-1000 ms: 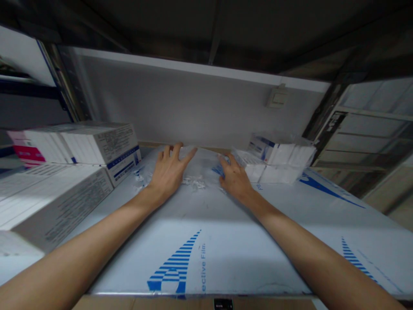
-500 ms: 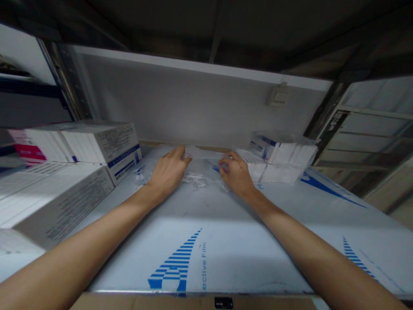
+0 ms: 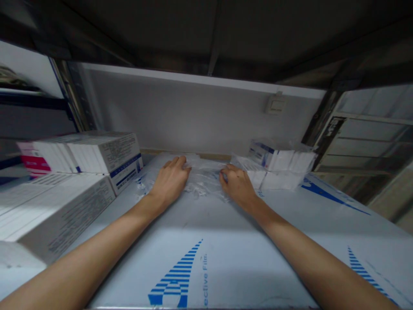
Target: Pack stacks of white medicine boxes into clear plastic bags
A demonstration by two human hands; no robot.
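Observation:
A crumpled sheet of clear plastic film point(image 3: 204, 178) lies across the back of the shelf between my two hands. My left hand point(image 3: 171, 178) presses on its left part, fingers curled over the film. At the right, my right hand point(image 3: 238, 184) pinches the film between thumb and fingers. Just beyond that hand stand plastic-wrapped white and blue boxes point(image 3: 280, 181), stacked in two layers. Stacked white cartons point(image 3: 119, 150) with small print and a blue band stand to the left of my left hand.
The shelf board point(image 3: 226, 249) has a blue-printed protective film on it. A pink and white box point(image 3: 34, 161) sits at the far left. Behind is a grey wall with a switch point(image 3: 275, 104). Metal posts point(image 3: 322, 116) flank the shelf, and a dark upper shelf point(image 3: 206, 38) hangs overhead.
The whole scene sits slightly lower in view as the camera tilts up. Both hands stay at the film; the right fingers have closed down lower onto it.

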